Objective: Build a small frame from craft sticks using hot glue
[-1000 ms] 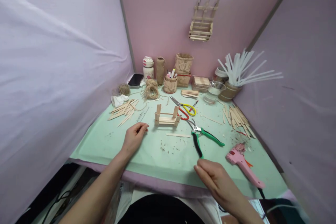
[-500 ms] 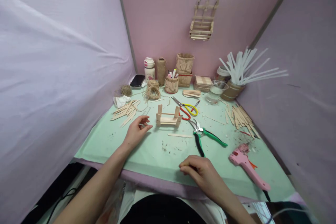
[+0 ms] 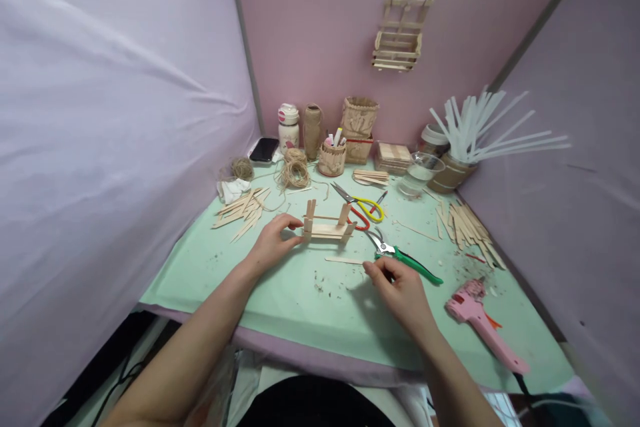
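A small wooden frame built from craft sticks [image 3: 327, 229] stands upright on the green-covered table. My left hand [image 3: 275, 240] is at its left end, thumb and forefinger apart, their tips at or very near the end post. In front of the frame a single craft stick [image 3: 344, 260] lies flat. The fingertips of my right hand [image 3: 400, 290] are pinched together over the stick's right end and cover it. Just beyond that hand are green-handled pruning shears [image 3: 407, 260], one handle hidden behind it. Scissors with red and yellow handles [image 3: 360, 203] lie behind them.
A pink glue gun [image 3: 485, 323] lies at the right, its cord over the table edge. Loose sticks [image 3: 465, 227] lie at right and more sticks [image 3: 245, 210] at left. Twine [image 3: 294, 170], a pen cup [image 3: 332, 159] and a clear water cup [image 3: 419, 177] stand toward the back.
My left hand has moved right, up to the frame's end. My right hand has moved forward from the front edge to the stick's right end. The view has shifted slightly.
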Tool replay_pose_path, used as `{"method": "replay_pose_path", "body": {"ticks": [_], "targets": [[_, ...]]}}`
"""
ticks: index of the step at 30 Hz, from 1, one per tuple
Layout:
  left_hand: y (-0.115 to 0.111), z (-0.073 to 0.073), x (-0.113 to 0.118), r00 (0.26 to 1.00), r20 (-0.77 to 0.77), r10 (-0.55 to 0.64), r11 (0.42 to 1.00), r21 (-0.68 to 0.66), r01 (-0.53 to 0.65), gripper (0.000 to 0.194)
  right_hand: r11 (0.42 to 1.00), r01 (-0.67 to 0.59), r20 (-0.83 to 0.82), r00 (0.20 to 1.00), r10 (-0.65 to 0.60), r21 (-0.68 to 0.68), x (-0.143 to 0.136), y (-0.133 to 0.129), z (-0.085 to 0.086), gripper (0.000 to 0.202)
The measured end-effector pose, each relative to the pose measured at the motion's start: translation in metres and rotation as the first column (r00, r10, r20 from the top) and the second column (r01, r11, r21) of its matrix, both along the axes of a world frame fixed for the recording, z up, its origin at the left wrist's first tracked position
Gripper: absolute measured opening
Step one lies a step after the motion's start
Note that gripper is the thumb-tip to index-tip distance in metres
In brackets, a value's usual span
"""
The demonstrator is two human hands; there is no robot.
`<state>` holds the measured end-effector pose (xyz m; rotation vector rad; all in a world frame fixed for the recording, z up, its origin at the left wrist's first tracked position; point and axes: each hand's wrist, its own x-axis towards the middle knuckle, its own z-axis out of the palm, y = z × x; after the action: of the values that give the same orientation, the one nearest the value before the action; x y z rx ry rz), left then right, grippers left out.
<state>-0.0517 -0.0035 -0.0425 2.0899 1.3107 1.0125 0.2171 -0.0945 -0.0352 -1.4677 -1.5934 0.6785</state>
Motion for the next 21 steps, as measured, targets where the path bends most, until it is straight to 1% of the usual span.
{"method": "replay_pose_path", "body": {"ticks": [3,6,12,16,17,19,21], "targets": [[0.001,-0.006,-0.004,1.0,0.022,-0.005,1.0,-0.005,0.005,0.015,1.0,-0.001,0.006,1.0,0.001,-0.029,-0.003,0.004,-0.004,0.039],[0.003,-0.008,-0.004,1.0,0.019,-0.019,0.999,-0.025,0.02,0.013,0.999,-0.005,0.023,1.0,0.006,-0.046,-0.005,0.006,-0.007,0.039],[0.003,-0.007,-0.002,0.999,0.036,-0.032,0.999,-0.012,0.033,0.009,0.998,-0.008,0.047,0.999,0.011,-0.065,-0.007,0.005,-0.011,0.039],[0.001,-0.003,-0.008,1.0,0.019,-0.022,1.0,-0.014,0.022,0.01,0.997,-0.009,0.055,0.998,0.014,-0.075,-0.007,0.004,-0.013,0.039],[0.0,-0.001,-0.011,1.0,0.009,-0.005,1.0,-0.013,0.005,0.011,0.997,-0.007,0.056,0.998,0.012,-0.076,-0.006,0.004,-0.013,0.039],[-0.003,0.003,-0.02,0.997,-0.016,0.079,0.997,-0.003,-0.079,0.012,0.997,0.001,0.06,0.998,0.003,-0.074,-0.002,0.002,-0.012,0.039],[-0.01,0.007,-0.033,0.97,-0.039,0.238,0.971,-0.004,-0.239,0.012,0.998,0.018,0.074,0.997,-0.014,-0.065,0.003,-0.001,-0.011,0.038]]}}
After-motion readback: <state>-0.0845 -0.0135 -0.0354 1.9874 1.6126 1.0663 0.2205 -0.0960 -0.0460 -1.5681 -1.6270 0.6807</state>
